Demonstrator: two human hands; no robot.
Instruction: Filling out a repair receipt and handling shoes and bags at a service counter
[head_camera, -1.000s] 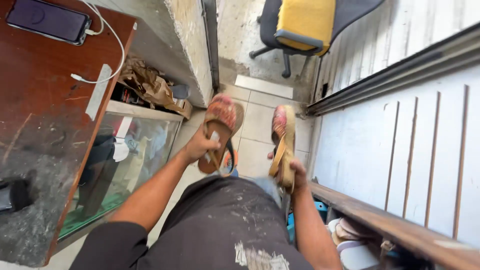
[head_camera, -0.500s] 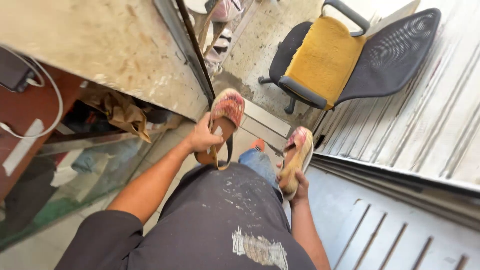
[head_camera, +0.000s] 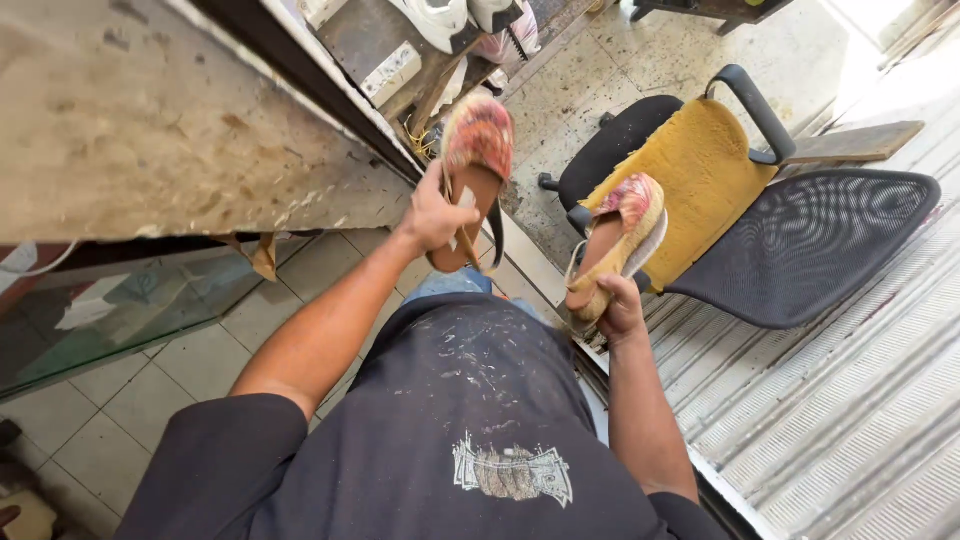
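My left hand grips a slingback shoe with a patterned pink and orange toe and a brown insole, held out in front of me, toe away. My right hand holds the matching shoe by its heel end; its woven straw-coloured sole edge and white underside show. The two shoes are apart, side by side above the floor. My dark paint-flecked shirt fills the lower middle.
An office chair with a yellow seat cover and black mesh back stands just right of the shoes. A rough concrete wall is at the left, a glass case below it, corrugated metal shutter at the right, tiled floor beneath.
The view has swung forward and up: the wooden desk left the picture, the chair came close. Both hands keep hold of the shoes, now raised farther in front.
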